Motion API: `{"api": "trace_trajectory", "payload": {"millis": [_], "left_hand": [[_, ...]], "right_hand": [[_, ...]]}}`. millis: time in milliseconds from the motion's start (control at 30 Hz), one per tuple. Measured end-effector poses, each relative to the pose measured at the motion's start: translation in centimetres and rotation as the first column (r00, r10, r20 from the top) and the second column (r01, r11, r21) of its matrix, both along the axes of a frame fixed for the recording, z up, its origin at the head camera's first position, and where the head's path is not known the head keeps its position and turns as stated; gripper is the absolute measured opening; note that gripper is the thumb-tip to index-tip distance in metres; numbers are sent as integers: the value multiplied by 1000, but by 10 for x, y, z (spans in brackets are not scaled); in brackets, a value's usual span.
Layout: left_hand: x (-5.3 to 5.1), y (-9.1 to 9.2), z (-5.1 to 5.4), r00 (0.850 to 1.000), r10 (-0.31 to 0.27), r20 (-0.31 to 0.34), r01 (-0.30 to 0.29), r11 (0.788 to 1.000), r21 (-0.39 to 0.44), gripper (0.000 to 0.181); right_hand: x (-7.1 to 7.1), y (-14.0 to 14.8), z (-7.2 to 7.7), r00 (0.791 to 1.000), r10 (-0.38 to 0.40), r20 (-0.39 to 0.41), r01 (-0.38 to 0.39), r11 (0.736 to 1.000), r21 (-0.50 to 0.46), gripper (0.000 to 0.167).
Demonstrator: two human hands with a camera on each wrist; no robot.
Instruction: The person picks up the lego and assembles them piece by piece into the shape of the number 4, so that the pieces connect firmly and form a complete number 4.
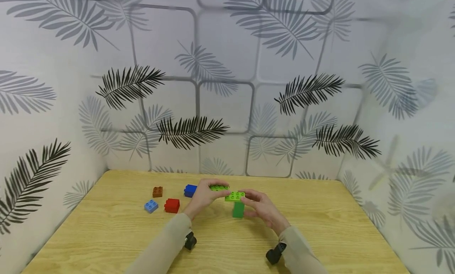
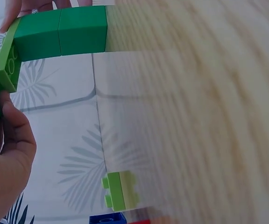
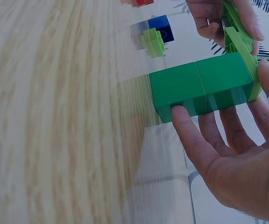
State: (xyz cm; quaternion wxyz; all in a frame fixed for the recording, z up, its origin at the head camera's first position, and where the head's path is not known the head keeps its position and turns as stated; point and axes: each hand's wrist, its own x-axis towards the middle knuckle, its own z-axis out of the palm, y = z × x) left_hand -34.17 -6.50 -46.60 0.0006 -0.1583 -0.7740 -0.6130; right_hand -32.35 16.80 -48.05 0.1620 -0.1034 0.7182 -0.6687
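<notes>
My left hand (image 1: 206, 193) holds a long lime green studded brick (image 1: 219, 188) between thumb and fingers. Its end meets a second lime brick (image 1: 234, 196), which caps two stacked dark green blocks (image 1: 238, 209). Whether the lime pieces are joined I cannot tell. My right hand (image 1: 264, 211) grips the upright stack from the right, thumb at the lime cap and fingers along the dark green blocks (image 3: 200, 86). The stack's base is at or very near the table. A small lime brick (image 2: 116, 191) sits beyond, visible in both wrist views.
On the wooden table (image 1: 117, 234), left of my hands, lie a blue brick (image 1: 190, 190), a red brick (image 1: 172, 205), a light blue brick (image 1: 151, 206) and a brown brick (image 1: 158, 192). A leaf-patterned wall (image 1: 227, 155) stands behind the table.
</notes>
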Motion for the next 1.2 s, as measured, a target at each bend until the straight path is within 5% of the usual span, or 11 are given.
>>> {"api": "trace_trajectory", "payload": {"millis": [233,1200], "left_hand": [[-2,4,-6,998,-19,-54,19,1000,-3,20],[1,10,-5,996,-14,-86,11,999,-36,22]], "right_hand": [[1,-1,-1,1000,9,-12,-10,1000,-9,52],[1,1,-1,1000,10,-5,-10,1000,-25,57]]}}
